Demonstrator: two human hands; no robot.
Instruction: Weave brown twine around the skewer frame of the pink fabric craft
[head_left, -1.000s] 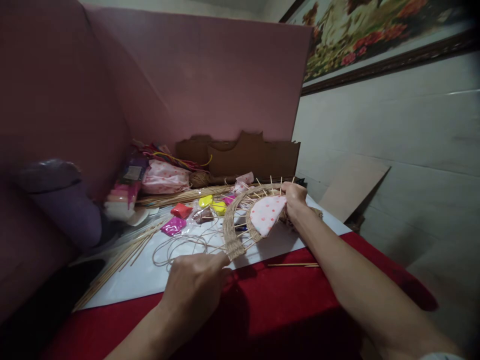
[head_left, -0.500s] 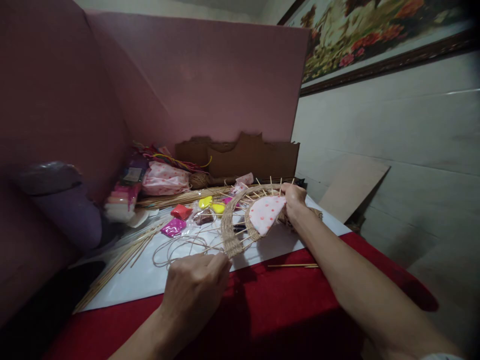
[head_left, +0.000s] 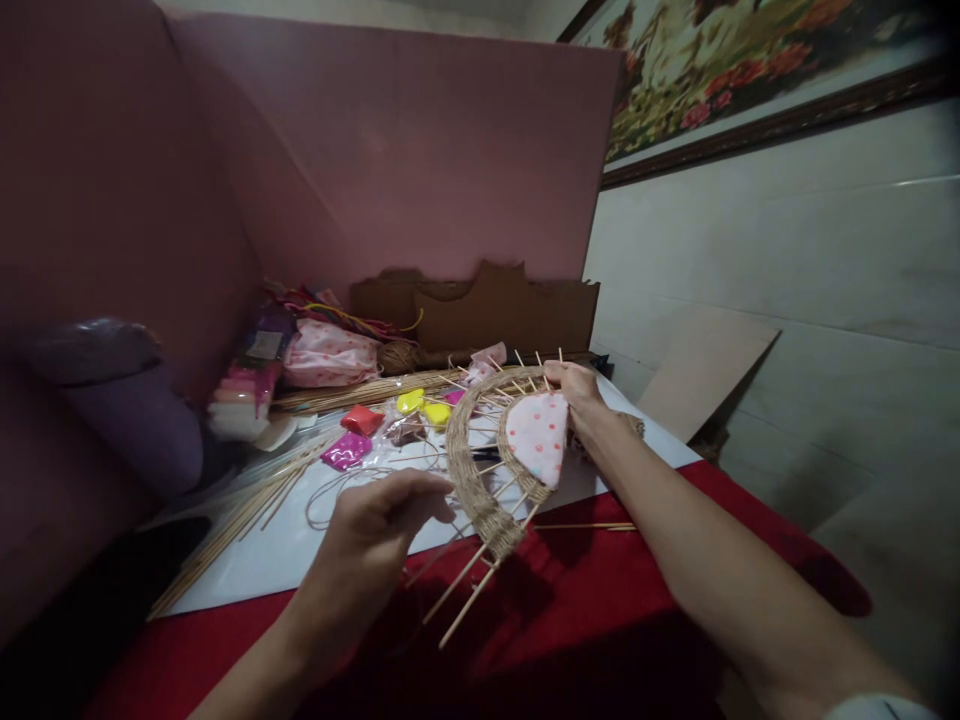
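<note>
My right hand (head_left: 577, 390) grips the upper right end of a woven twine-and-stick piece (head_left: 469, 455), an arched band of brown twine over thin wooden sticks. Inside the arch sits a half-round pad of white cloth with pink dots (head_left: 538, 435), edged with twine. The piece is tilted, and two bare stick ends (head_left: 469, 602) point down toward me over the red cloth. My left hand (head_left: 382, 515) hovers just left of the band, index finger and thumb a little apart. No stick shows between them; whether a thin strand touches the fingers is unclear.
Loose twine (head_left: 322, 500) lies on the white sheet (head_left: 225, 575), near purple (head_left: 347, 451), red (head_left: 362, 420) and yellow packets (head_left: 437, 415). Thin sticks (head_left: 247, 520) spread at left. A dotted cloth bundle (head_left: 330, 353), a twine ball (head_left: 399, 356) and cardboard (head_left: 510, 315) stand behind.
My left hand has come away from the band's lower end, its fingers loosening. The woven piece has turned, its lower end swinging right and toward me, still in my right hand.
</note>
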